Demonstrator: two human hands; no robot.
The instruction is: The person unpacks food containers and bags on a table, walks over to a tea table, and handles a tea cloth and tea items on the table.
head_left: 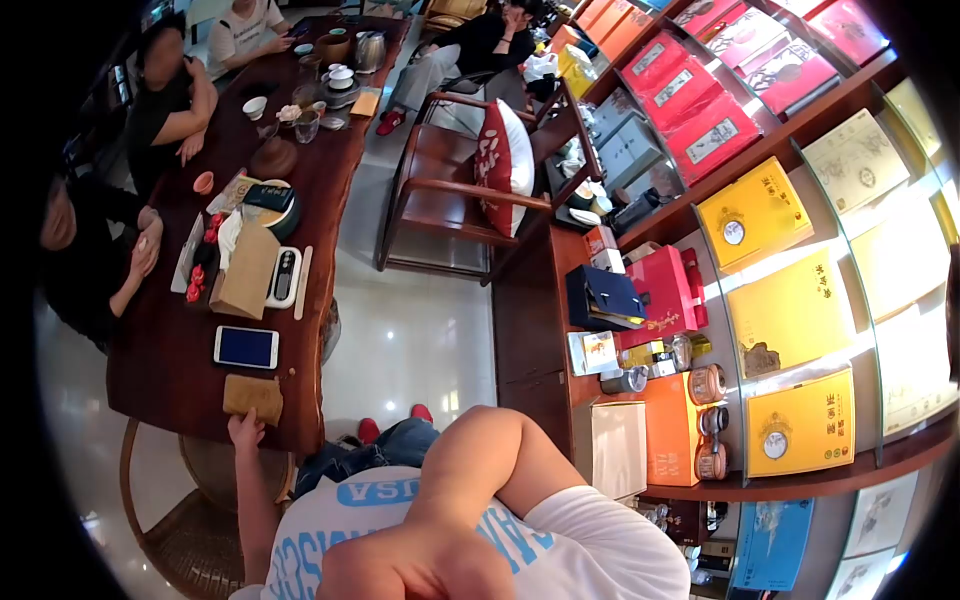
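My left hand (pixel 247 427) is at the near end of the dark wooden table (pixel 150 370), its fingers closed on the lower edge of a folded brown cloth (pixel 252 397). A white phone (pixel 246 347) with a dark screen lies just beyond the cloth. My right arm is bent across my chest, elbow forward. The right hand (pixel 415 565) comes up close beneath the camera. The bottom edge of the view cuts off its fingers, so whether they are open or closed does not show.
Farther along the table are a brown paper box (pixel 246 275), a white remote-like device (pixel 284 277) and teaware. People sit along the left side and at the back. A wooden armchair (pixel 450 180) stands right of the table. Shelves of boxes (pixel 790 310) line the right.
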